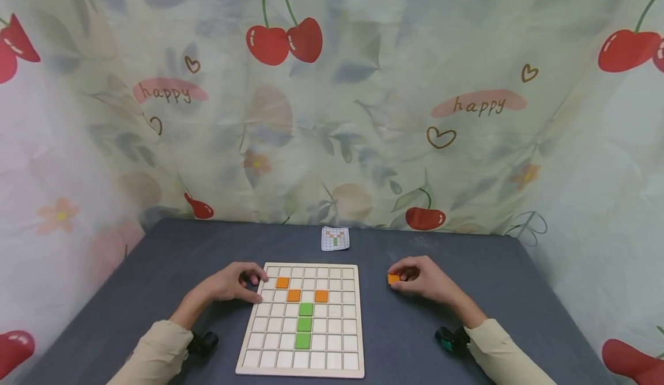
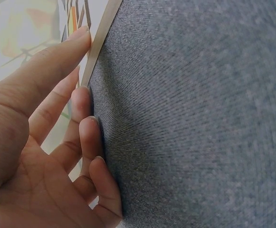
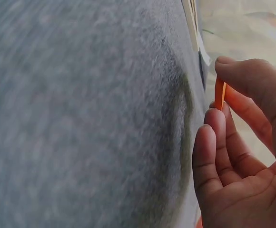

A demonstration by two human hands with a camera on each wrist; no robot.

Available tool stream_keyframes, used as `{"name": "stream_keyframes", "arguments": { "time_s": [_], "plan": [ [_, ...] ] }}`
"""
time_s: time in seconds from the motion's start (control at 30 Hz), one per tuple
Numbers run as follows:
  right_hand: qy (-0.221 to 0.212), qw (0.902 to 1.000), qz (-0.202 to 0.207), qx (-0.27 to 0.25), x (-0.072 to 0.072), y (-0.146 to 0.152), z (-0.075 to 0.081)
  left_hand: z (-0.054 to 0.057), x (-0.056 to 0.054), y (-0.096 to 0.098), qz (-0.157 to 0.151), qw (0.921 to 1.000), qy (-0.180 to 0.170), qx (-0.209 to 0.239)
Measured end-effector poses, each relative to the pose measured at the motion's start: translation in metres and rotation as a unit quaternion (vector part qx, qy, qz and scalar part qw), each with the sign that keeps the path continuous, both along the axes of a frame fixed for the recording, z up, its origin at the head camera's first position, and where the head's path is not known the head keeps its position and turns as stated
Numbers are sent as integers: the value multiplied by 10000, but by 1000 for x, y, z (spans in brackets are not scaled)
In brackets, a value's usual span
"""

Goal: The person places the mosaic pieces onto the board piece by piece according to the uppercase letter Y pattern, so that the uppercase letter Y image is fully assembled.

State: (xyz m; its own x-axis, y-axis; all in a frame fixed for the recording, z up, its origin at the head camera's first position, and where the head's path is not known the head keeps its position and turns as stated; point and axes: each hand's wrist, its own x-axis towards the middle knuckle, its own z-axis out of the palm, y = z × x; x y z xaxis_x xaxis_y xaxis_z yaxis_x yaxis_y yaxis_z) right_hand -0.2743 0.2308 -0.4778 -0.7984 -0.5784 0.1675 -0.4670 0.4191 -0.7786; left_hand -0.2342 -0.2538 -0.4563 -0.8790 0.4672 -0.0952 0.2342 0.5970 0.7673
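A wooden grid board [image 1: 332, 362] lies on the dark table, with pale squares across it. Three orange tiles sit in its upper part, among them a top-left orange tile [image 1: 282, 282], and three green tiles [image 1: 305, 324] run in a column below. At the board's left edge, my left hand [image 1: 236, 282] rests its thumb and index fingertips; in the left wrist view the thumb [image 2: 57, 61] lies along the rim. To the right of the board, my right hand [image 1: 425, 280] pinches an orange tile [image 1: 393, 279] between thumb and fingers. The right wrist view shows that tile edge-on.
Behind the board lies a small card [image 1: 335, 238] printed with a grid and a coloured pattern. A patterned curtain [image 1: 332, 114] hangs along the table's back edge and sides. Dark devices are strapped at both wrists, including the right wrist device [image 1: 450, 339].
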Motion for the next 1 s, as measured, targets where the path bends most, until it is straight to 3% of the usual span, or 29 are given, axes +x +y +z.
{"name": "stream_keyframes", "arguments": {
  "time_s": [0.2, 0.43, 0.67, 1.0],
  "plan": [
    [-22, 10000, 29, -52, -1, -11, 1, 0, 0, 1, 29, 10000, 40, -46],
    [-87, 9995, 198, -211, -4, -27, -1, -11, -5, -6, 56, 10000, 75, -2],
    [-128, 9994, 255, -180, -4, -44, 2, -3, 0, -2, 40, 10000, 16, 4],
    [-230, 9985, 405, -278, -6, -61, 2, -6, -1, -6, -56, 9998, 146, 112]
  ]
}}
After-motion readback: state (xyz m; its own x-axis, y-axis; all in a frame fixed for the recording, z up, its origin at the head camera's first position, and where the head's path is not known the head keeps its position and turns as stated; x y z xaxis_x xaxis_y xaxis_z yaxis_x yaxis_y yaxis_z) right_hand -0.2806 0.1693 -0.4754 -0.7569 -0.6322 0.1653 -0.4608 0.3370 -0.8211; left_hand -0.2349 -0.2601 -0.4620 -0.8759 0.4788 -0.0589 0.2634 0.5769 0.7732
